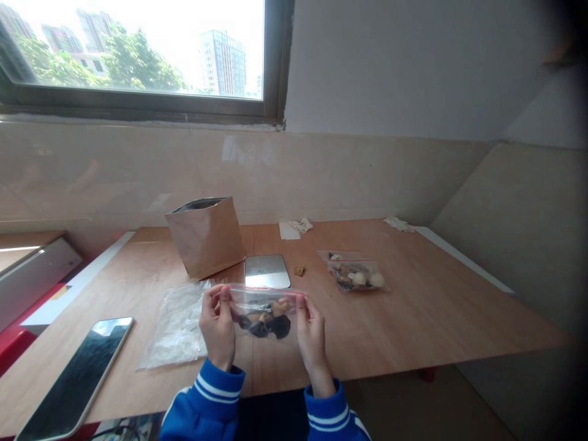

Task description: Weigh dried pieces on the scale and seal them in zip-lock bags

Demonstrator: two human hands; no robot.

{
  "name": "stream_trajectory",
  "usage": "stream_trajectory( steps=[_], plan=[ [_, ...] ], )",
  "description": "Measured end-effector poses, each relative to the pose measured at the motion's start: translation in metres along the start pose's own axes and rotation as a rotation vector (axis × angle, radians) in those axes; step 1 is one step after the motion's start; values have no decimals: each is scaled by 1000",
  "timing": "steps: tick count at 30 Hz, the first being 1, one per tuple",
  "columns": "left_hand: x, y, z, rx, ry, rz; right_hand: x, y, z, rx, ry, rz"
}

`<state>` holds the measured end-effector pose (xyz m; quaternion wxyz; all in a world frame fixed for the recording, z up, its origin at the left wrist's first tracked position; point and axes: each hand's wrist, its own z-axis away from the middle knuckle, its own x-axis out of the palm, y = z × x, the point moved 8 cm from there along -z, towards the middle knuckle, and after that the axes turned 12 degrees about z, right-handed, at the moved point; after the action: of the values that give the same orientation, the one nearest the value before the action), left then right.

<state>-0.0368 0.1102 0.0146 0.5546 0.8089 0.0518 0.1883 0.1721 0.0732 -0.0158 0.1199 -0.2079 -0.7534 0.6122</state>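
A clear zip bag (264, 315) with dark and tan dried pieces in it hangs between my hands, above the near part of the table. My left hand (218, 324) pinches its upper left corner, and my right hand (311, 331) grips the upper right corner, both at the reddish zip line. Just beyond the bag lies a flat silver-topped device (267, 271), like a small scale. One small brown piece (299, 270) rests to its right. Beside my left hand a stack of clear plastic bags (177, 324) lies on the wood.
A brown paper pouch (206, 239) stands with its top open at the back left. Filled zip bags (356, 272) lie to the right. A phone (78, 376) is at the near left. Crumpled tissue (302, 226) and another tissue (399, 224) lie along the table's (436, 312) far edge.
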Motion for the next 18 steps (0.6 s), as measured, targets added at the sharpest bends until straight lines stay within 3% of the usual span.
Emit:
stream_trajectory(
  steps=[6,12,18],
  plan=[
    [-6,-16,-8,22,7,-16,8,18,-3,76,-32,-37],
    [1,-54,-8,-197,-192,117,-5,40,-13,124,118,-69],
    [2,-70,-1,-273,-218,147,-10,51,-12,112,176,20]
  ],
)
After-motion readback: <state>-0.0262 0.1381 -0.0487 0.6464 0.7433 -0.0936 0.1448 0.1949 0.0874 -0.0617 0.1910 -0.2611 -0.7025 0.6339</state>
